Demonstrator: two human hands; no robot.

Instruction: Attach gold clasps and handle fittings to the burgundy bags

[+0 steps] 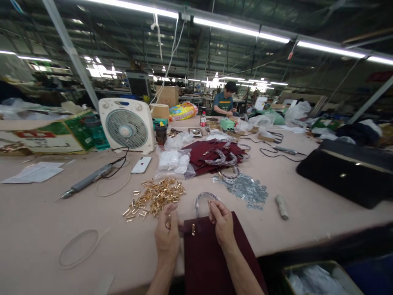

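A dark maroon handbag [211, 258] lies at the table's front edge, its looped handle [201, 200] wrapped in clear plastic. On its upper left part sits a gold metal fitting [193, 229] over a short maroon strap. My right hand [222, 223] is above the bag's top edge, thumb and forefinger pinching a small gold piece. Beside the bag's left edge, at the strap's end, my left hand [167, 233] is closed with fingers curled; a glint of gold shows there, but what it grips is unclear. Loose gold fittings [159, 196] lie in a pile beyond it.
Flat grey metal pieces [247, 190] are heaped behind the bag. Further back lie stacked maroon bags [208, 153], a white phone [141, 165] and a fan [125, 125]. An electric screwdriver [86, 182] rests left, a black bag [344, 172] right. Another person [224, 102] sits across.
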